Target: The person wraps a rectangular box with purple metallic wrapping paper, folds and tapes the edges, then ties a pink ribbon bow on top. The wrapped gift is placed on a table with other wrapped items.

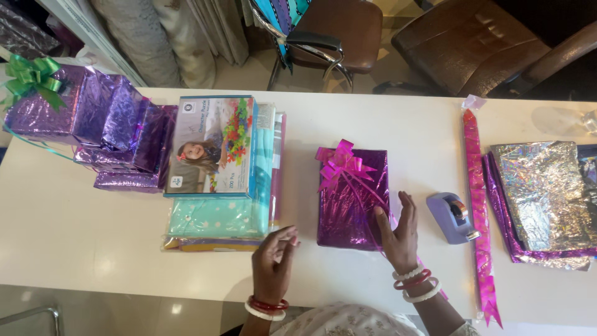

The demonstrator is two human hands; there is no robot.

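Nearest me, my left hand (273, 261) hovers, fingers loosely curled and empty. My right hand (398, 233), fingers straight together, steadies the purple wrapped gift (353, 202) mid-tabletop; I should press lightly, sparing the pink bow (341, 163).

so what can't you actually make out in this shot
- Head view: the purple gift hides its contents under wrap; the right hand covers its lower right corner.
- Flat packs lie partly under the puzzle box, so their count is unclear.
- Foil sheets and a clear item are cut off by the right edge.
- Left hand: fingers curled, whether they hold anything is too small to tell.
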